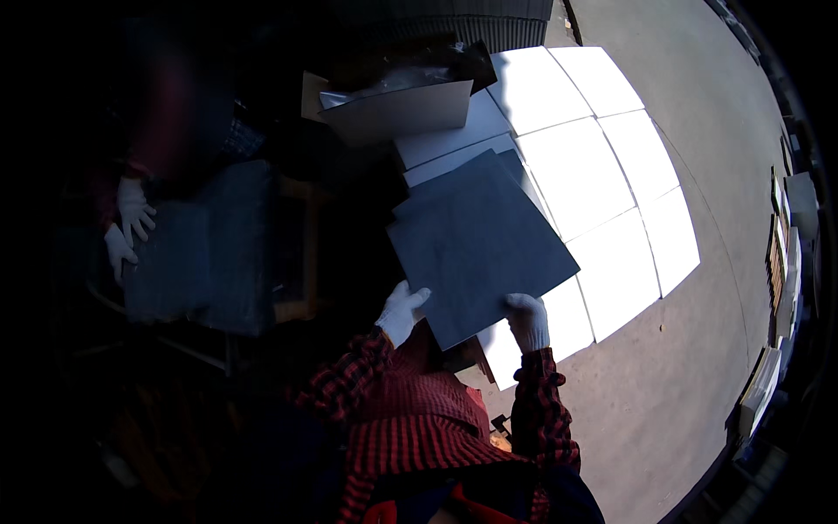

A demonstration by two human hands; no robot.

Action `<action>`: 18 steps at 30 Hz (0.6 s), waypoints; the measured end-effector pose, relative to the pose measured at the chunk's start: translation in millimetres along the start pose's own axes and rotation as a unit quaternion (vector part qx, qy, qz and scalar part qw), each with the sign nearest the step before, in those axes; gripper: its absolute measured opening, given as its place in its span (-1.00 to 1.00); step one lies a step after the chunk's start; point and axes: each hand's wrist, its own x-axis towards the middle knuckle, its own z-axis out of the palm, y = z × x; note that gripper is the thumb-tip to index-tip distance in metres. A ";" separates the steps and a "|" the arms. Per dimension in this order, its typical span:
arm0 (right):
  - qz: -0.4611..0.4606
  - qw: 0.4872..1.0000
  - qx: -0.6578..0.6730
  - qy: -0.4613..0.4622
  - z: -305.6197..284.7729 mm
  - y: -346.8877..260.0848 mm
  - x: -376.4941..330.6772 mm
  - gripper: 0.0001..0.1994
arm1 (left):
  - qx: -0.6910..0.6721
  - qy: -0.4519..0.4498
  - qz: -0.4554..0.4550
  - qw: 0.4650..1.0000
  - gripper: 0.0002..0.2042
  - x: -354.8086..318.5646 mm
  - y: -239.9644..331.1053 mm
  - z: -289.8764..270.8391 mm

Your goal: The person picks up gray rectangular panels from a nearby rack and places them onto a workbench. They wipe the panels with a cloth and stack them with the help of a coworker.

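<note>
A dark grey, flat square panel (480,253) is in front of me, held by its near edges. My left hand (402,313), in a white knit glove, is closed on the left near edge with the thumb on top. My right hand (527,321), gloved alike, grips the right near edge, its fingers partly hidden beneath. Another dark panel (508,160) shows just past the far edge of the held one. Under and beyond them lie bright white square panels (572,179) in rows; whether the held panel touches them I cannot tell.
An open cardboard box (397,113) with clear plastic inside stands at the far left of the panels. At left, a co-worker's gloved hands (131,218) rest by a dark padded seat (201,249). Concrete floor (698,375) extends right, with stacked boards (761,384) along its edge.
</note>
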 end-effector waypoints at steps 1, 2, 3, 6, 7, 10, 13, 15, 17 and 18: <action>0.021 1.000 -0.008 0.009 2.8 -6.1 11.9 -0.87 | 0.004 0.002 -0.004 1.000 -0.67 9.7 9.0 3.7; 0.020 1.000 -0.016 0.014 4.9 -12.1 21.9 -0.87 | 0.009 0.004 -0.009 1.000 -0.67 18.9 18.0 7.6; 0.018 0.999 -0.023 0.018 10.3 -17.7 28.7 -0.88 | 0.017 0.013 -0.020 1.000 -0.67 24.8 27.5 12.1; 0.033 0.998 0.056 0.014 16.4 -20.6 54.3 -0.87 | 0.036 0.037 -0.050 0.997 -0.68 40.7 41.9 21.0; 0.040 0.994 0.097 0.011 15.7 -20.0 60.2 -0.86 | 0.037 0.042 -0.055 0.997 -0.68 45.1 41.4 18.8; 0.096 0.978 0.181 0.030 1.6 -8.7 71.6 -0.89 | 0.065 0.055 -0.076 0.994 -0.68 58.3 37.2 17.2; 0.116 0.970 0.207 0.060 -5.5 9.5 79.0 -0.92 | 0.098 0.056 -0.113 0.987 -0.65 66.0 40.5 16.5; 0.121 0.960 0.233 0.098 -5.5 17.7 84.0 -0.91 | 0.151 0.069 -0.148 0.975 -0.61 71.7 45.9 15.8; 0.127 0.945 0.263 0.147 -1.8 21.0 88.0 -0.87 | 0.235 0.097 -0.190 0.948 -0.57 78.9 51.5 13.4; 0.059 0.983 0.111 0.134 -23.3 51.4 91.8 -0.82 | 0.250 0.086 -0.184 0.947 -0.51 82.4 53.0 11.5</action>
